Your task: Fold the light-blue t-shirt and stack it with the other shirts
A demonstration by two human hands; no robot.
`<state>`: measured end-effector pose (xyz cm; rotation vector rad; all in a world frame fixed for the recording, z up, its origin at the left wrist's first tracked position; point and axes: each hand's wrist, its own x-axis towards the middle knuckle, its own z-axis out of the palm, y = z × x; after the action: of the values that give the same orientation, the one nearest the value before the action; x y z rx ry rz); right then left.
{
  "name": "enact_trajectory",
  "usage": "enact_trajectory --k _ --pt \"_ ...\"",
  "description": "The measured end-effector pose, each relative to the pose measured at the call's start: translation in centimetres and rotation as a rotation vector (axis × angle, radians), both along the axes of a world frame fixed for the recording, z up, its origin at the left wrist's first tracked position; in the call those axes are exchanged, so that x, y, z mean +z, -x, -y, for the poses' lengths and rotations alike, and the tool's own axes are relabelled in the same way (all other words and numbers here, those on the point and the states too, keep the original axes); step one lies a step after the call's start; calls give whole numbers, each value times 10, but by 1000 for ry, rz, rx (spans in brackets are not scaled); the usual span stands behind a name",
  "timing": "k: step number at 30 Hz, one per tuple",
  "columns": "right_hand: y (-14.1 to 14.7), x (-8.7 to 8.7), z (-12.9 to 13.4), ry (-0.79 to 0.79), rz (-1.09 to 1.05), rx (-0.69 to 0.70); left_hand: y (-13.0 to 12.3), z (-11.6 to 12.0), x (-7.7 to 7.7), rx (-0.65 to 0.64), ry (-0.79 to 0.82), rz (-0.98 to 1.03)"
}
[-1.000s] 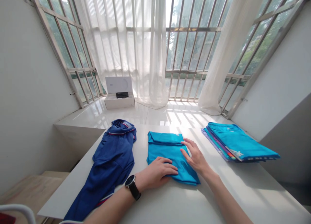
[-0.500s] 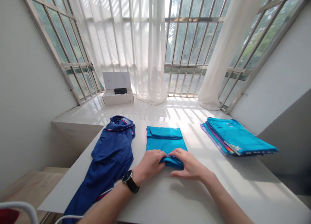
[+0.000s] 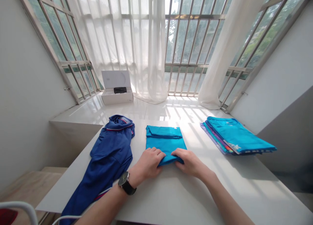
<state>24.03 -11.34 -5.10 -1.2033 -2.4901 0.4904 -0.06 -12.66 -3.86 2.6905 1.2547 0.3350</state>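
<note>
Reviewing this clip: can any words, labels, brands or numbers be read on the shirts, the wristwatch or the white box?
No text is legible.
Folded turquoise shirt: small white mark near the top right corner, too small to read.
Stacked shirts: white print on the top shirt, too blurred to read.
Wristwatch: dial too small to read.
White box lid: faint pale marking, unreadable.
</note>
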Motion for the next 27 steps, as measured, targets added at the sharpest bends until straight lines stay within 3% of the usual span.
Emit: enact_trajectory --k 4,7,15,19,22,27 --pt "-6 3 -5 -9 -106 -67 7 -9 -2 280 89 123" --pt "-11 6 -9 -6 -146 -142 14 -20 -5 374 175 255" --pt "-27 2 -23 71 -294 -328 30 -46 -14 342 360 558" --pt "-25 -7 -27 96 -342 -372 32 -45 -15 376 314 468" --pt "-25 -8 -27 123 -317 -380 36 -44 -13 334 291 396" --pt "-29 1 -24 234 -258 -291 49 -45 -6 195 528 387"
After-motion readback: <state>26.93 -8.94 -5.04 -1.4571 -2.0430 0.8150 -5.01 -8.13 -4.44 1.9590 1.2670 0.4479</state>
